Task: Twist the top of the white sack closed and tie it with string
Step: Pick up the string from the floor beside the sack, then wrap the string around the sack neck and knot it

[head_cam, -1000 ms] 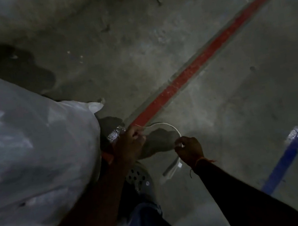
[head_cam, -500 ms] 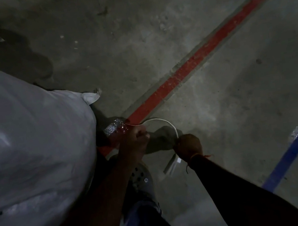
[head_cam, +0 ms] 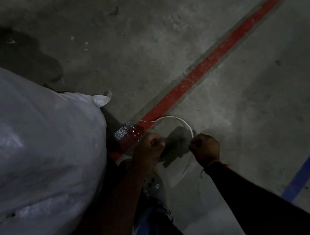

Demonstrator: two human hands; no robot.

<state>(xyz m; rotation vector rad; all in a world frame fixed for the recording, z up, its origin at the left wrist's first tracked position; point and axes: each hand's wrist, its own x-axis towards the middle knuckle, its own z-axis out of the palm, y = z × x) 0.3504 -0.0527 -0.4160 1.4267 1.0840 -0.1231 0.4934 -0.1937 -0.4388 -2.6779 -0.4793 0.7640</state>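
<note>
While both hands are kept low over the concrete floor (head_cam: pixel 215 16), a white string (head_cam: pixel 181 122) is held between them. The left hand (head_cam: pixel 151 148) is closed into a fist, and the right hand (head_cam: pixel 205 147) is closed too, with the string pinched at its fingertips (head_cam: pixel 194 144). From the right hand the string is curved up and over to a point just beyond the left hand, near a red line (head_cam: pixel 221 54) painted on the floor. The white sack (head_cam: pixel 34 156) is seen to the left of the left hand, close beside the left forearm. Its top cannot be seen. A blue line (head_cam: pixel 309 162) is painted well to the right of the right hand.
</note>
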